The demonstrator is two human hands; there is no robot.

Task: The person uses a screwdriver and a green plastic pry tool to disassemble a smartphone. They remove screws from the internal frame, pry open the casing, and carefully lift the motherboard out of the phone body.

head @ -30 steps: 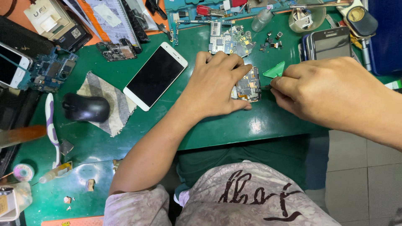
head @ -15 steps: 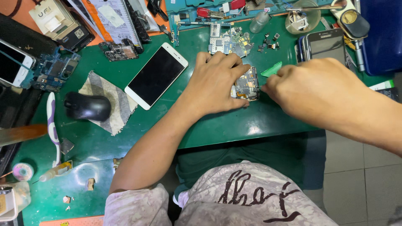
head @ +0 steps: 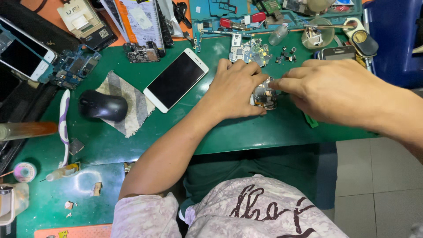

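The small phone circuit board (head: 264,96) lay on the green desk (head: 246,132), just in front of the person and between the two hands. The left hand (head: 233,90) rested palm down with its fingers curled against the board's left edge, pinning it flat; its grip was closed on the board rather than lifting it. The right hand (head: 339,92) came in from the right, its fingertips pinched together and touching the board's upper right corner. Whether those fingertips held a small tool or part could not be told, as the hand covered it. So the board sat to the right of the left grip and to the left of the right grip, both hands equally near, its longer side seemingly running away from the person. A white smartphone (head: 176,80) lay face up, well to the left, and a black mouse (head: 103,105) sat on a striped cloth (head: 132,110) beyond it.
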